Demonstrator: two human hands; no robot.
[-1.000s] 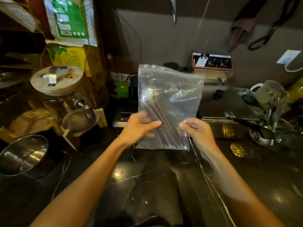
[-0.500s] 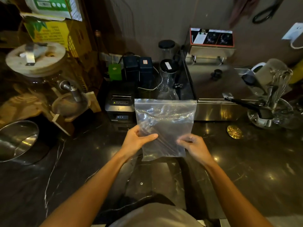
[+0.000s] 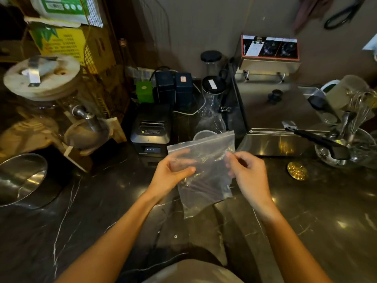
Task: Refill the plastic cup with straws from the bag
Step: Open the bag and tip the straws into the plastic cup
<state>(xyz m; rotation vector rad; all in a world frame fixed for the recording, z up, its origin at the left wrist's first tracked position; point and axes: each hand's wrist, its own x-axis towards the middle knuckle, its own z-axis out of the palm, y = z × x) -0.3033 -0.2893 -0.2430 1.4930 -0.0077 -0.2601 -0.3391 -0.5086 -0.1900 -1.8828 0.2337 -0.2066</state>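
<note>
A clear zip bag (image 3: 206, 170) with dark straws (image 3: 210, 183) inside hangs above the dark marble counter (image 3: 102, 211), tilted, with its sealed edge up. My left hand (image 3: 173, 174) grips the bag's left side, fingers behind the plastic and thumb in front. My right hand (image 3: 246, 174) pinches the bag near its upper right edge. Just behind the bag's top edge the rim of a clear plastic cup (image 3: 204, 134) shows; the bag hides the rest of it.
Behind stand a black receipt printer (image 3: 152, 131), a glass carafe (image 3: 212, 111), dark boxes (image 3: 173, 86) and a steel fryer (image 3: 279, 119). A utensil bowl with whisk (image 3: 346, 146) sits right, a gold disc (image 3: 297, 170) near it. A metal bowl (image 3: 20, 178) and glass dispenser (image 3: 40, 99) stand left.
The bag has come down from in front of my face to just above the counter and tilted. My right hand has moved up from the bag's lower corner toward its upper right edge.
</note>
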